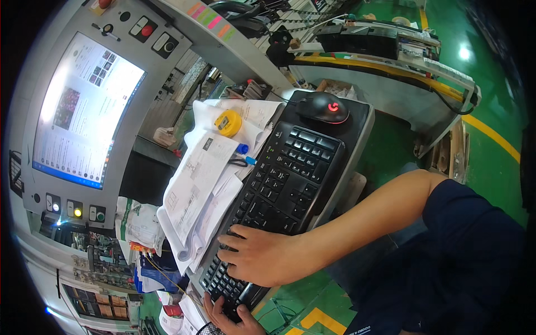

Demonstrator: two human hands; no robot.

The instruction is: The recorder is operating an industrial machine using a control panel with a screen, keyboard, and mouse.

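Note:
A black keyboard (285,178) lies on a black tray, running from lower left to upper right. My right hand (259,255) rests flat on its keys near the lower end, fingers spread and holding nothing. My left hand (226,317) shows at the bottom edge, partly cut off, with its fingertips on the keyboard's last keys. A black mouse (324,107) with a red light sits beyond the keyboard's far end, untouched.
A stack of printed papers (201,184) lies left of the keyboard, with a yellow tape measure (228,123) and a blue-capped pen (244,149) on it. A lit screen (84,111) fills a grey control panel with buttons (146,29). Green floor (491,173) with yellow lines lies right.

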